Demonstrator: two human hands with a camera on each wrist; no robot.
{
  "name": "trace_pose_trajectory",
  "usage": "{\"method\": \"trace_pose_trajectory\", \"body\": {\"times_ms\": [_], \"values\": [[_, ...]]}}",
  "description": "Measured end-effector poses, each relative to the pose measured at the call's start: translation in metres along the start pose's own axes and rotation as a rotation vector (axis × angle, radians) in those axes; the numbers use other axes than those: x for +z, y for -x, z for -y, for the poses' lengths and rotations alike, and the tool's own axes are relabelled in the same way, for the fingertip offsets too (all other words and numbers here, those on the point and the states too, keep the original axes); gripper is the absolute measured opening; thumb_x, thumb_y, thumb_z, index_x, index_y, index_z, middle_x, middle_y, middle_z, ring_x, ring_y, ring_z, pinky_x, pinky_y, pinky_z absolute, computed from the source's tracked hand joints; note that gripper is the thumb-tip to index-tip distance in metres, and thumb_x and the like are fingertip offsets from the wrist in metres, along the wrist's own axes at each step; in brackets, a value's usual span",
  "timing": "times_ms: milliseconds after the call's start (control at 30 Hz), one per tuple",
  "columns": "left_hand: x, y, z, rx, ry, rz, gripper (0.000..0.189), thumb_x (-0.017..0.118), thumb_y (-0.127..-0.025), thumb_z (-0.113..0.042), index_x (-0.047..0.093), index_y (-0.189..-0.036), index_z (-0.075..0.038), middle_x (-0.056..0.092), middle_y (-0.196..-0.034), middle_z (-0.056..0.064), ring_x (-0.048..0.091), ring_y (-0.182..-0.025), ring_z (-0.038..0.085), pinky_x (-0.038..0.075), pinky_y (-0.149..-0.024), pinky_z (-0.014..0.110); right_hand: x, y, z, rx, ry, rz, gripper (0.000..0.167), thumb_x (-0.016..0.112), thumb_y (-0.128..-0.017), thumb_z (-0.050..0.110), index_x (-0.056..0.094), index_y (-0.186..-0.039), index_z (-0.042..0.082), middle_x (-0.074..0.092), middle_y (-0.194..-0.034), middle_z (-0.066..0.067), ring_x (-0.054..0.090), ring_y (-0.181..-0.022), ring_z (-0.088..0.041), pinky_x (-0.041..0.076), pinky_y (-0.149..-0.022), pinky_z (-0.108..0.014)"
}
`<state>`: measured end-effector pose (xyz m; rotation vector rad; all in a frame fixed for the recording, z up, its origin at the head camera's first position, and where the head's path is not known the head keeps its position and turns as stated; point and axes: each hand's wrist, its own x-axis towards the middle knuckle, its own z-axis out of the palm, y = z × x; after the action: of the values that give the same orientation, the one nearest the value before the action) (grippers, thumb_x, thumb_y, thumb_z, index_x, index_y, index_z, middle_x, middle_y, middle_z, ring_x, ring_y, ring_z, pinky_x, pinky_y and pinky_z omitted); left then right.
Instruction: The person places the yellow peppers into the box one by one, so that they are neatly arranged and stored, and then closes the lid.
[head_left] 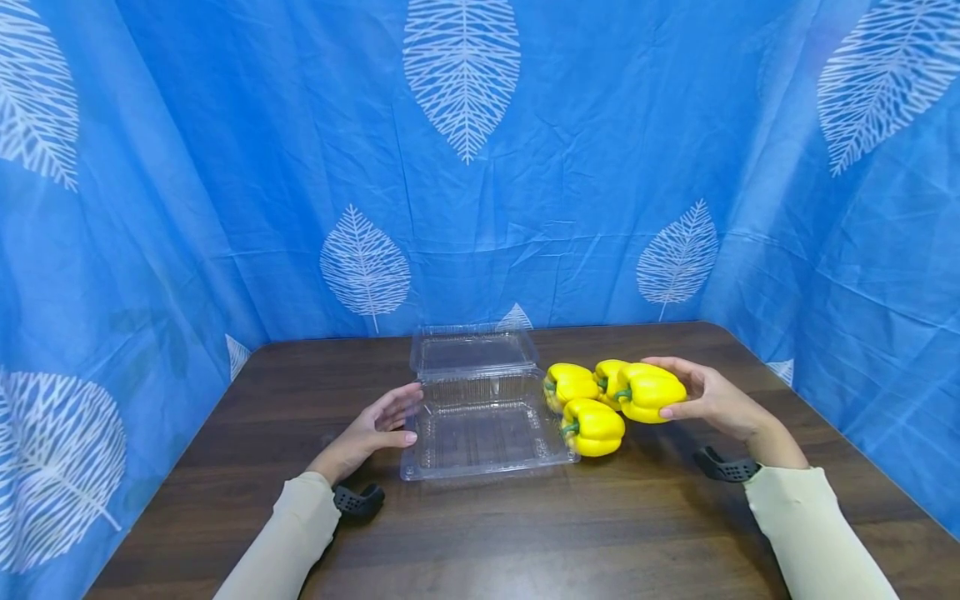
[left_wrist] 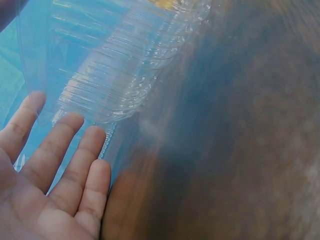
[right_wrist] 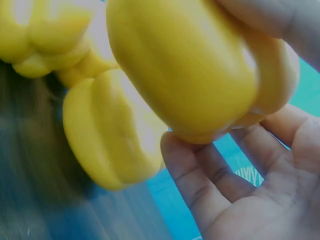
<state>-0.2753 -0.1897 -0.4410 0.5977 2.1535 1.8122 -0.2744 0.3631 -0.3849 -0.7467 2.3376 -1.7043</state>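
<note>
A clear plastic clamshell box (head_left: 487,471) lies with its lid (head_left: 474,354) folded back at the middle of the table. Beside its left wall is my left hand (head_left: 369,429), fingers extended; in the left wrist view the fingertips (left_wrist: 72,120) are at the box's edge, though contact is hard to tell. My right hand (head_left: 723,407) grips a yellow bell pepper (head_left: 652,393) by its blossom end, thumb on the near side, green stem toward the box. In the right wrist view this pepper (right_wrist: 185,70) appears raised above another pepper (right_wrist: 107,130).
Three more yellow bell peppers cluster at the box's right side: one in front (head_left: 594,429), one behind it (head_left: 568,385), and one (head_left: 608,377) partly hidden by the held pepper. Blue leaf-print cloth (head_left: 480,242) hangs behind and beside the brown wooden table (head_left: 525,542).
</note>
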Motion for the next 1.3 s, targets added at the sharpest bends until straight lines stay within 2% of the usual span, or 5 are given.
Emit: {"method": "trace_pose_trajectory", "body": {"times_ms": [200,733,1100,1200,1300], "values": [[-0.001,0.000,0.000,0.007,-0.002,0.005,0.083,0.073,-0.100,-0.012,0.028,-0.169,-0.001,0.030,-0.173,0.026,0.028,-0.160,0.047,0.019,-0.131,0.063,0.006,-0.005,0.005,-0.018,0.014,-0.029,0.063,0.073,-0.093,-0.004,0.055,-0.151,0.013,0.067,-0.138,0.012,0.069,-0.115,-0.013,0.061,-0.096,-0.028],[0.000,0.001,0.001,0.017,-0.013,0.000,0.083,0.073,-0.101,-0.014,0.029,-0.170,-0.003,0.031,-0.174,0.025,0.030,-0.160,0.045,0.021,-0.130,0.063,0.028,-0.015,0.024,-0.009,0.024,-0.089,0.073,0.077,-0.092,-0.003,0.042,-0.156,-0.010,0.067,-0.135,0.012,0.068,-0.115,-0.011,0.061,-0.095,-0.027],[0.001,0.001,0.002,0.007,-0.018,-0.007,0.083,0.073,-0.100,-0.015,0.029,-0.169,-0.003,0.032,-0.173,0.024,0.031,-0.160,0.045,0.022,-0.130,0.062,0.038,-0.020,0.026,0.005,0.064,-0.089,0.075,0.079,-0.092,0.000,0.042,-0.156,-0.009,0.065,-0.136,0.012,0.067,-0.116,-0.009,0.060,-0.097,-0.026],[0.001,0.001,0.002,0.003,-0.017,-0.009,0.083,0.073,-0.100,-0.015,0.030,-0.169,-0.004,0.032,-0.174,0.024,0.031,-0.160,0.045,0.021,-0.130,0.062,0.041,-0.021,0.028,-0.004,0.067,-0.091,0.075,0.080,-0.092,0.000,0.043,-0.156,-0.009,0.065,-0.138,0.008,0.067,-0.117,-0.009,0.060,-0.096,-0.025],[0.001,0.001,0.002,-0.001,-0.015,-0.012,0.082,0.073,-0.100,-0.014,0.030,-0.169,-0.004,0.032,-0.174,0.023,0.031,-0.160,0.045,0.021,-0.130,0.062,0.044,-0.022,0.030,-0.018,0.069,-0.082,0.074,0.079,-0.092,0.001,0.044,-0.157,-0.008,0.063,-0.143,-0.002,0.067,-0.118,-0.009,0.059,-0.097,-0.025]]}}
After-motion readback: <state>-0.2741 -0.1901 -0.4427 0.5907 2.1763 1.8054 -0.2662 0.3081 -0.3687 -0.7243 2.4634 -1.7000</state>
